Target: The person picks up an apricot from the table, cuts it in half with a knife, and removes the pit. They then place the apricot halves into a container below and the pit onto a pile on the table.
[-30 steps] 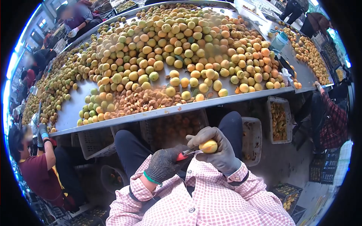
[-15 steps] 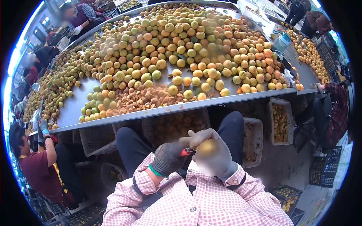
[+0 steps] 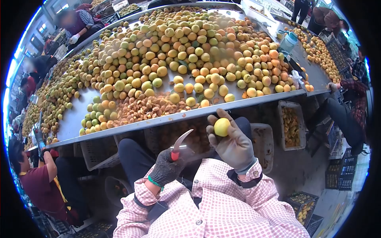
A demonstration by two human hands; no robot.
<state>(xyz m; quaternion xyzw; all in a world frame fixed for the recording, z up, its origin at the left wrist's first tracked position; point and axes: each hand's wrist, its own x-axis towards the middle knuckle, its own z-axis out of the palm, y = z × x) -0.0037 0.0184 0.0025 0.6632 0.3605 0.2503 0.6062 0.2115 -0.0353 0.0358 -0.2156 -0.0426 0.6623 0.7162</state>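
Note:
My left hand point(image 3: 166, 167), in a dark knitted glove with a green cuff edge, is closed round the red handle of a folding knife point(image 3: 182, 141). The knife's curved blade points up and to the right. My right hand point(image 3: 237, 146), in a greyish glove, is turned palm up and holds a yellow apricot point(image 3: 222, 127) between thumb and fingers, just below the table's front edge. Knife and apricot are apart. Beyond them, a large heap of apricots point(image 3: 158, 51) covers much of the metal table point(image 3: 75, 119), with a pile of brown apricot stones point(image 3: 152, 106) near its edge.
Under the table stand a white crate point(image 3: 97, 152), another pale crate point(image 3: 264, 139) and a crate of apricot halves point(image 3: 291, 125). A blue-capped bottle point(image 3: 288, 43) stands on the table's right. Co-workers sit at the left point(image 3: 41, 182) and right point(image 3: 349, 111).
My hands have moved apart. The right hand has risen forward with the apricot and turned palm up. The knife's blade, hidden at the fruit before, now points upward in the left hand.

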